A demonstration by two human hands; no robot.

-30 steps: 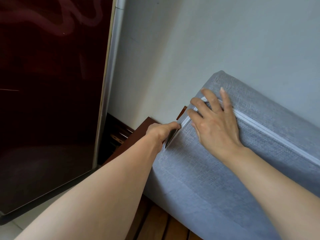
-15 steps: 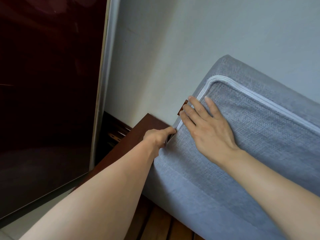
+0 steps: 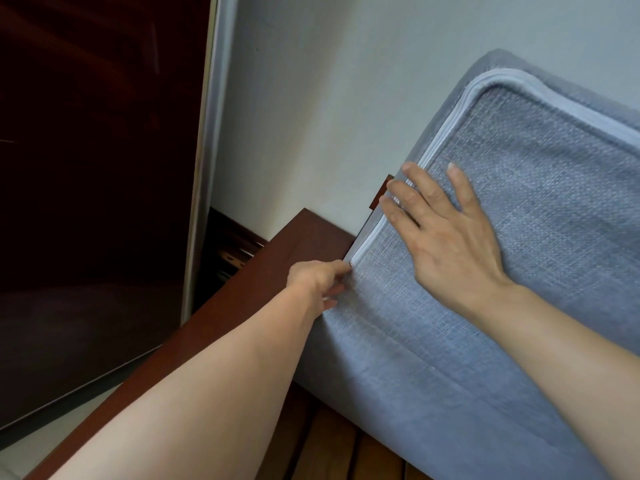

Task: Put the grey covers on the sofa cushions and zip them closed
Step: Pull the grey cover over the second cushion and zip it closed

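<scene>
A sofa cushion in a grey cover stands tilted on its edge on the wooden sofa frame, leaning toward the wall. A pale zipper runs around its upper left corner and down its left side. My left hand pinches the zipper pull at the lower end of that line, fingers closed on it. My right hand lies flat on the cover beside the zipper, fingers spread, pressing the fabric.
A dark red-brown wooden armrest runs diagonally below my left arm. Wooden seat slats show under the cushion. A pale wall stands behind, and a dark glossy panel with a metal frame fills the left.
The cushion has tipped so its zippered face shows more. My left hand has drawn the zipper pull down the left side. My right hand has slid lower on the cover.
</scene>
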